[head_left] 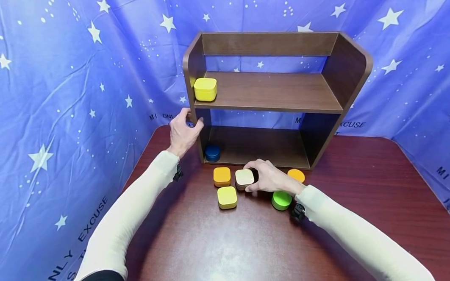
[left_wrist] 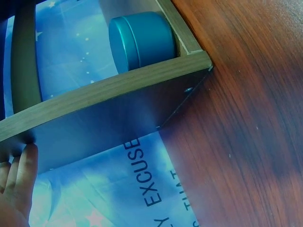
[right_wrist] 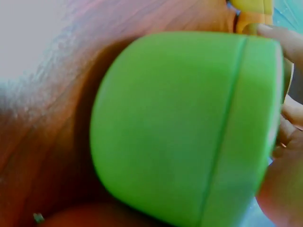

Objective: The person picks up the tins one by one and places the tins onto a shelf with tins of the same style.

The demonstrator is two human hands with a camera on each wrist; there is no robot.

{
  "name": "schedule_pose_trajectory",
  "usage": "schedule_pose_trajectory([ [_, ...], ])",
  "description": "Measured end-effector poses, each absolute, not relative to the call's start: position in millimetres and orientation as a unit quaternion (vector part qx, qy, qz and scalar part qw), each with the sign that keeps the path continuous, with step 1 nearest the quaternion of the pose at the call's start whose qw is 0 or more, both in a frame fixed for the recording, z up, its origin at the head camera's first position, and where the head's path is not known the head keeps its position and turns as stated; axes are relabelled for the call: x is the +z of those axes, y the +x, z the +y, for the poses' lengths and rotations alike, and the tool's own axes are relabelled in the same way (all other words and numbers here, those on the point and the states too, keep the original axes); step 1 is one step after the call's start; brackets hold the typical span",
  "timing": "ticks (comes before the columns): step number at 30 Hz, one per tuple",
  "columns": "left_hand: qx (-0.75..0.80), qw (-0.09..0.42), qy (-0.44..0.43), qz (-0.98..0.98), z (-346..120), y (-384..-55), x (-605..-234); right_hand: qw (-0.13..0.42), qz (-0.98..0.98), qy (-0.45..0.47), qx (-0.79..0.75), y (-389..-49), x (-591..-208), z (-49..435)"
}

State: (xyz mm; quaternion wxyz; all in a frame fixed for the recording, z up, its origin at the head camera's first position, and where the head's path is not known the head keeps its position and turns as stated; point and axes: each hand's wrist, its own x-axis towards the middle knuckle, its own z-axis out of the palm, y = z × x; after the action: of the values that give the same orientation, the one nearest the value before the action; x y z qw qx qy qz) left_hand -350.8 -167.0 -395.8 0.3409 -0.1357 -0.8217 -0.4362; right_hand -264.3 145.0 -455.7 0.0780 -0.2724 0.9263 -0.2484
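Note:
My left hand (head_left: 184, 133) grips the left side panel of a brown two-tier wooden shelf (head_left: 272, 89), its thumb at the front edge. In the left wrist view, fingers (left_wrist: 27, 168) lie against the panel's outer face. On the table before the shelf, my right hand (head_left: 269, 177) holds a cream-topped square tin (head_left: 244, 178) between thumb and fingers. Left of that tin is an orange square tin (head_left: 222, 176), with a yellow square tin (head_left: 227, 197) nearer the front. A green round tin (head_left: 281, 200) sits under the right wrist and fills much of the right wrist view (right_wrist: 180, 127).
A yellow square tin (head_left: 205, 89) stands at the left end of the upper shelf board. Below it, a blue round tin (head_left: 212, 152) is in the lower compartment's left corner. An orange round tin (head_left: 296, 175) lies beyond the right wrist. Starry blue cloth (head_left: 92, 79) surrounds the table.

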Motion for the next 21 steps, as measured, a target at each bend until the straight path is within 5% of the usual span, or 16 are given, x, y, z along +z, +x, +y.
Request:
schedule_pose_trajectory([
  [21,-0.432,0.342,-0.127,-0.825,-165,-349,-395,0.005,0.905,-0.296,-0.306,-261,-393,141],
])
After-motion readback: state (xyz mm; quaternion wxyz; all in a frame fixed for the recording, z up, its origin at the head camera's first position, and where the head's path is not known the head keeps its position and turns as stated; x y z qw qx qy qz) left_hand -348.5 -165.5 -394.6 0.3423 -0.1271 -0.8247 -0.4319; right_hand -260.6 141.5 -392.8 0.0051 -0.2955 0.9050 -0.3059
